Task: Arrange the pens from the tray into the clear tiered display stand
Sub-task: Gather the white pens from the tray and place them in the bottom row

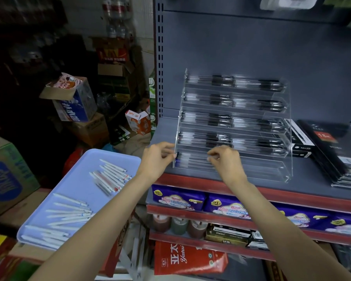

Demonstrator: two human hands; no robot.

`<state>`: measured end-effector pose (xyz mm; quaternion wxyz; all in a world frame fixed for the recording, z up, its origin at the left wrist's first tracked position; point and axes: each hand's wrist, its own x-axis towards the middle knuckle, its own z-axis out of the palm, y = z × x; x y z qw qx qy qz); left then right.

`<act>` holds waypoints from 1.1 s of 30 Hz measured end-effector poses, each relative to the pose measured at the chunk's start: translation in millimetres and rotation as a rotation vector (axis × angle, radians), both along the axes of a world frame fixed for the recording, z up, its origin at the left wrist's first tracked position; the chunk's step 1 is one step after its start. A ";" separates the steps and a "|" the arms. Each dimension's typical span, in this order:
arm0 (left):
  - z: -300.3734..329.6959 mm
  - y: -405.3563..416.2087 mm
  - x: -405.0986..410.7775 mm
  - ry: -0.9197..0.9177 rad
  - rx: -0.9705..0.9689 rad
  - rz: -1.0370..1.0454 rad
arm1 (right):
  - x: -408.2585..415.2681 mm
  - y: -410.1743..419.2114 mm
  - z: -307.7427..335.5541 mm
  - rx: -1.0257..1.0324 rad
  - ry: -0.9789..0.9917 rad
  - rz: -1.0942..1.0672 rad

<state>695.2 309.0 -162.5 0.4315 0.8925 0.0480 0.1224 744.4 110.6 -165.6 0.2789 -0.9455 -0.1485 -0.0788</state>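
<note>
The clear tiered display stand sits on a grey shelf. Its upper four tiers each hold rows of black pens. In the lowest tier a small bundle of pale pens lies at the left side. My left hand pinches the bundle's left end at the stand's side wall. My right hand pinches its right end with curled fingers. The right part of that tier is bare. To the left, the light blue tray holds several white pens in loose groups.
Black boxed stationery lies on the grey shelf right of the stand. Purple packets fill the shelf below, with bottles and boxes under them. Cardboard cartons are stacked at the left, around the tray.
</note>
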 end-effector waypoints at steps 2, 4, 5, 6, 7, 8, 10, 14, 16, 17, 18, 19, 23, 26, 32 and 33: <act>0.2 8.4 -5.9 -0.011 -0.024 -0.019 | -10.1 13.7 6.1 0.090 -0.015 0.048; -1.6 21.5 -12.7 -0.011 -0.024 -0.002 | -23.8 34.3 12.0 0.172 -0.031 0.112; -4.0 30.2 -16.7 -0.006 -0.016 0.016 | -30.9 46.8 13.8 0.196 -0.028 0.147; -7.5 40.4 -20.9 0.001 -0.011 0.036 | -37.4 60.5 14.9 0.209 -0.022 0.180; -11.9 51.8 -25.7 0.011 -0.008 0.060 | -43.4 75.3 14.6 0.215 -0.013 0.212; -17.4 64.8 -30.7 0.029 -0.007 0.086 | -48.9 90.6 13.6 0.206 -0.005 0.244; -30.5 94.1 -40.6 0.079 -0.018 0.146 | -58.4 122.7 8.7 0.155 0.020 0.310; -64.3 155.0 -54.9 0.162 0.048 0.233 | -68.3 190.0 -17.5 0.046 0.135 0.423; -86.4 185.3 -58.5 0.216 0.111 0.237 | -66.7 221.1 -38.9 -0.033 0.214 0.436; -98.1 199.8 -59.7 0.256 0.137 0.225 | -64.8 235.1 -51.3 -0.070 0.269 0.434; -109.1 212.8 -60.0 0.303 0.167 0.201 | -62.7 247.0 -63.2 -0.104 0.318 0.426; -118.9 224.8 -59.7 0.338 0.201 0.159 | -60.6 258.1 -75.7 -0.133 0.360 0.410; -145.5 256.7 -54.1 0.459 0.410 -0.048 | -55.1 289.2 -117.5 -0.258 0.444 0.284; -158.3 267.1 -53.2 0.532 0.586 -0.210 | -58.3 300.8 -136.9 -0.397 0.458 0.252; -175.4 277.5 -56.2 0.476 0.519 -0.268 | -60.6 314.1 -155.7 -0.505 0.486 0.174; -177.5 278.6 -56.2 0.481 0.417 -0.238 | -59.2 316.0 -155.7 -0.471 0.518 0.161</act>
